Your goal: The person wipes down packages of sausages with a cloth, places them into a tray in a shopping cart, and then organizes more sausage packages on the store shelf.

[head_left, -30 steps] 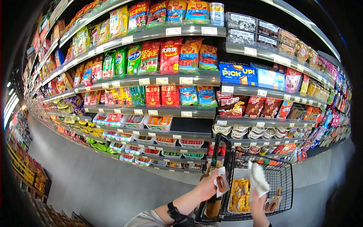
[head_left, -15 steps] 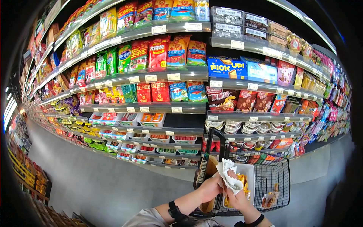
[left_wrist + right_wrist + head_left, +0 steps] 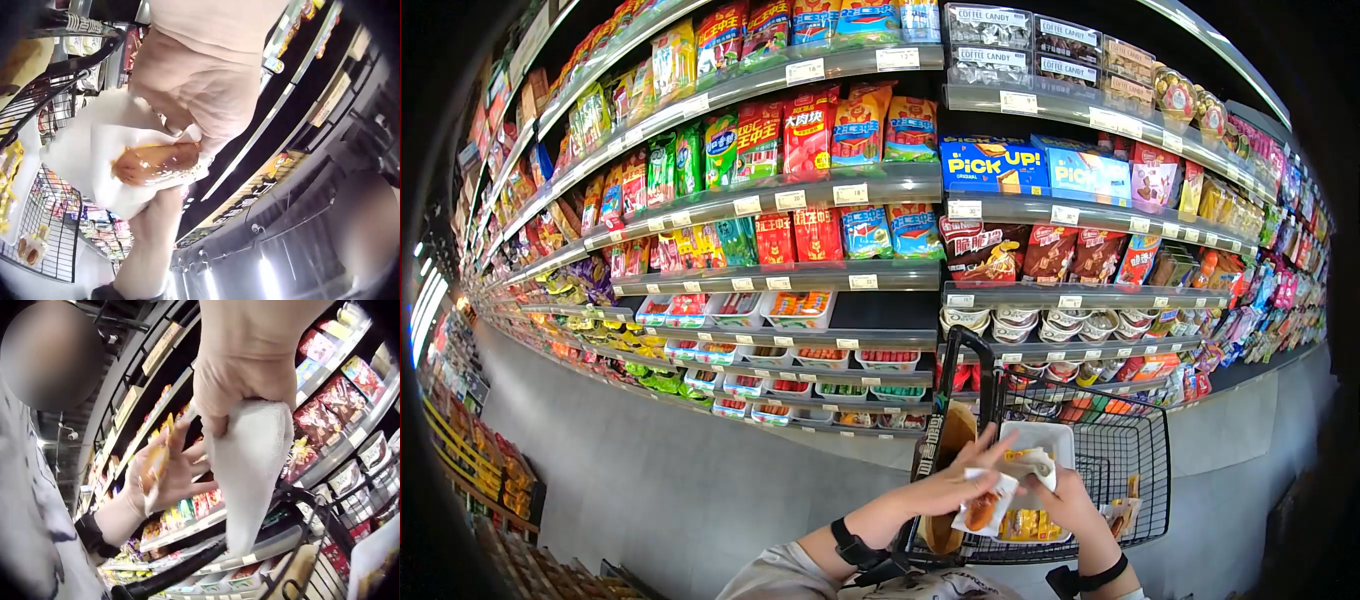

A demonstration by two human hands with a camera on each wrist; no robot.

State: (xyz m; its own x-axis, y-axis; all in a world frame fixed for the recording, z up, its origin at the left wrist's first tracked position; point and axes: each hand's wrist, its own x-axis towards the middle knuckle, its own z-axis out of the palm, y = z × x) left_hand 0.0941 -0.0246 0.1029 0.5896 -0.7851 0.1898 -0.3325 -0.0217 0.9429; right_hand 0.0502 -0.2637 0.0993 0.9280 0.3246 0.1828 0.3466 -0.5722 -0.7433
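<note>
Low in the head view, my left hand [image 3: 940, 491] has its fingers spread and holds a small clear-and-white packet [image 3: 983, 508] near the thumb. Inside the packet is a glossy brown, sausage-shaped snack [image 3: 156, 164]. Close beside it, my right hand [image 3: 1076, 505] grips a bunched white cloth [image 3: 250, 462], which hangs down from the fingers. Both hands are over a white tub [image 3: 1045, 436] in a black wire cart [image 3: 1122, 440]. Yellow packets [image 3: 1028, 525] lie in the tub, partly hidden by the hands.
Small snack packets [image 3: 32, 247] lie in the cart beside the tub. The cart's black handle [image 3: 970, 345] rises left of the tub, with a tan object [image 3: 948, 478] next to it. Ahead stand shelves [image 3: 850, 190] of bagged snacks, boxes and trays; grey floor [image 3: 690, 470] lies left.
My right hand brought the cloth left to the packet, where both hands met around it half a second ago. Now they are slightly apart, the packet shows again, and the left fingers are spread.
</note>
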